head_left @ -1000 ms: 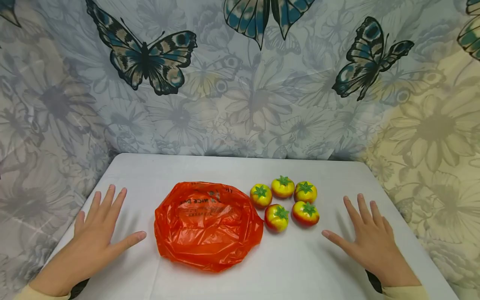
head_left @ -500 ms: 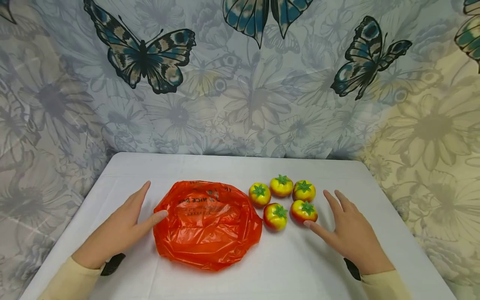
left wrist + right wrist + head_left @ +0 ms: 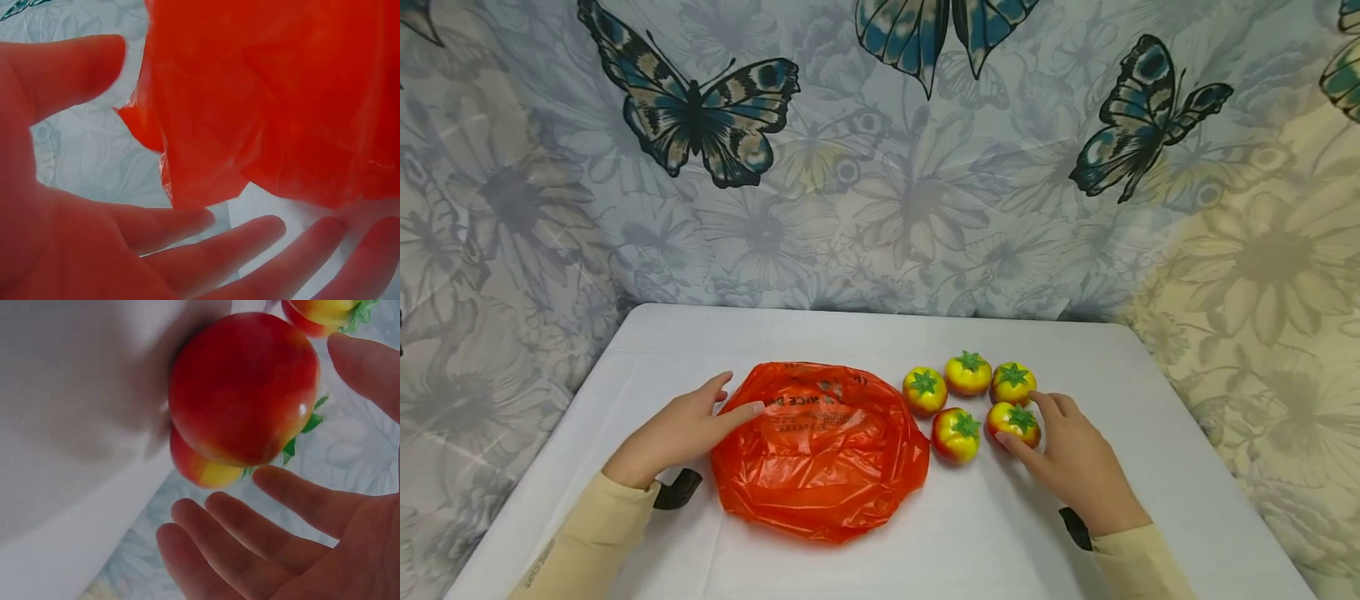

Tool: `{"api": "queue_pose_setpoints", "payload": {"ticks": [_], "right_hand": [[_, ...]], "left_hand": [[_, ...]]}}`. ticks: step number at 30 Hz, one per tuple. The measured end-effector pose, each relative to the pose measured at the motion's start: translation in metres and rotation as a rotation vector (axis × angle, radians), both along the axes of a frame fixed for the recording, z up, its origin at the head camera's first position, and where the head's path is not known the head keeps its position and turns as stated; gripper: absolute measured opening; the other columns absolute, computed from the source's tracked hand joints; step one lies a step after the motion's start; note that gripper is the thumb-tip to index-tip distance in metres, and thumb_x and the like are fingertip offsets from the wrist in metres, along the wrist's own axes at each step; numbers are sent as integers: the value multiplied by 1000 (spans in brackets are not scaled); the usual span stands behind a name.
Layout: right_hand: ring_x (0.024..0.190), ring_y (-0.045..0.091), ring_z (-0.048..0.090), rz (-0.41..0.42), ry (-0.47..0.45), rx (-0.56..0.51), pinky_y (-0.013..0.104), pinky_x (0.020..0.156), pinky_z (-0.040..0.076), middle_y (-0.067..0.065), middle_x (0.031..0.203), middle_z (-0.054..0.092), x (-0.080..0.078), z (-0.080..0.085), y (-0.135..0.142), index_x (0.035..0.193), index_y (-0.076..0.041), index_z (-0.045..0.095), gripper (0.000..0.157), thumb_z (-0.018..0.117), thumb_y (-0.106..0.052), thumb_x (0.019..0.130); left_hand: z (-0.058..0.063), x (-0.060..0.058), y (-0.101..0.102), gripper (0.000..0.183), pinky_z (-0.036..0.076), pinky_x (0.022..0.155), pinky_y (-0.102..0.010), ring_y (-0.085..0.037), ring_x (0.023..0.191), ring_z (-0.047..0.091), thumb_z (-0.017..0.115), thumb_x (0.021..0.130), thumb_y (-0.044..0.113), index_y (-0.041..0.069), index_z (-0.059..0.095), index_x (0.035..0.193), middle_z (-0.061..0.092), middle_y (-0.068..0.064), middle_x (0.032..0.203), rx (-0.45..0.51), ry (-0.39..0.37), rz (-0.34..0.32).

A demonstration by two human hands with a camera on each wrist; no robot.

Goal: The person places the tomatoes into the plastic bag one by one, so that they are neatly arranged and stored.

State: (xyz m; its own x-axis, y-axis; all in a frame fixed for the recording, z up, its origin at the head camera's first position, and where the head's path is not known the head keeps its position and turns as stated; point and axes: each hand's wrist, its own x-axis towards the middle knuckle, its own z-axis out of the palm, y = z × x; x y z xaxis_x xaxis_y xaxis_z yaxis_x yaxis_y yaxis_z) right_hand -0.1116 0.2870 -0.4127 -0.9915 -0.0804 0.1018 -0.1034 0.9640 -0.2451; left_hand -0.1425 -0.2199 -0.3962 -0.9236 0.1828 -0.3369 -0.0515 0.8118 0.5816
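In the head view my left hand [image 3: 673, 437] is at the left edge of a crumpled red plastic bag [image 3: 820, 475] with dark print. Its thumb overlaps the bag there. The left wrist view shows the thumb and fingers spread beside the hanging edge of the bag [image 3: 262, 100]. My right hand [image 3: 1082, 471] reaches around the nearest right tomato [image 3: 1006, 419], red and yellow with a green leafy top. Thumb and fingers stand on either side of that tomato [image 3: 244, 387] in the right wrist view, extended and not closed round it.
Several more tomatoes sit close by: one at front left [image 3: 955, 436], others behind it, such as the back one [image 3: 967, 375]. All rest on a white table [image 3: 820, 333], whose far edge meets a butterfly-patterned cloth [image 3: 917, 208].
Both hands have moved inward from the table's sides, the left to the bag's edge and the right to the nearest right tomato. The bag and tomatoes stay in place.
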Motion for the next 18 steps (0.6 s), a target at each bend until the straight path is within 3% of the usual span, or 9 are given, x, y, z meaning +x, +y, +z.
{"api": "queue_pose_setpoints", "payload": {"ticks": [7,18], "right_hand": [[108,51,69,-16,-11,-8,68,89,58,35,135,59,-3,0,-8,140,7,58,77,79,-52,95],[103,48,70,-61,-66,34,68,92,59,35,131,61,-6,-6,-16,140,10,56,80,80,-51,94]], "left_hand": [[1,0,0,109,49,109,-71,-53,145,53,55,99,77,0,25,170,50,-34,160,-14,7,11],[-1,0,3,94,53,105,-68,-49,138,58,61,103,63,-1,35,166,57,-32,153,-7,27,22]]}}
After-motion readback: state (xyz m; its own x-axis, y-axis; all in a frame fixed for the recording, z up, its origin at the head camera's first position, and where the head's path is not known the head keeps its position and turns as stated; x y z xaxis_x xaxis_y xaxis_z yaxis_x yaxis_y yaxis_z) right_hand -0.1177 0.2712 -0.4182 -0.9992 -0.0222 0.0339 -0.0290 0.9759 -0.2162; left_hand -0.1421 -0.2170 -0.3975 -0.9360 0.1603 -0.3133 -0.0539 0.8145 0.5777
